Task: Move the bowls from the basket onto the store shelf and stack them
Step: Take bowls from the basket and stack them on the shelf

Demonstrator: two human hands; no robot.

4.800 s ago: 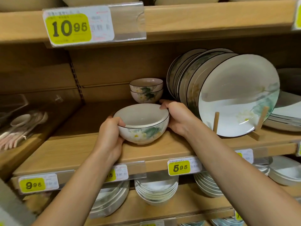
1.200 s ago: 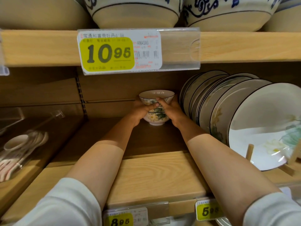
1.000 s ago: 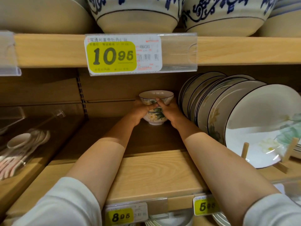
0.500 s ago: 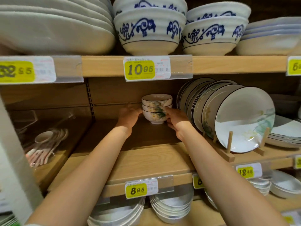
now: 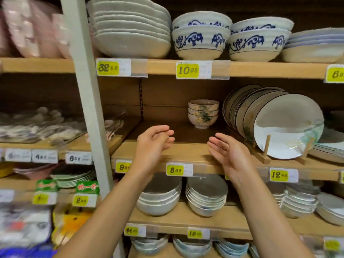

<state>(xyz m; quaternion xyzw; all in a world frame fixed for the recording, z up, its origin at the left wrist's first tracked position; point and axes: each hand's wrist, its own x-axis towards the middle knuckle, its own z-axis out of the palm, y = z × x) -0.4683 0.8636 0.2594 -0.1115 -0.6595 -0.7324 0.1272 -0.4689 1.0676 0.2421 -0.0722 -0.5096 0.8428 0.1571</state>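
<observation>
A stack of three cream bowls with green and yellow flower prints stands at the back of the wooden middle shelf. My left hand hovers in front of the shelf edge, fingers loosely curved, holding nothing. My right hand hovers beside it, palm turned inward, fingers straight, also holding nothing. Both hands are well short of the stack and apart from it. The basket is out of view.
Upright white plates lean in a wooden rack right of the stack. Blue-patterned bowls and plate stacks fill the shelf above. Stacked bowls sit on the shelf below. A grey upright post stands at left.
Both hands have let go of the bowl stack and pulled back to the shelf's front edge. The view has drawn back, showing more shelves.
</observation>
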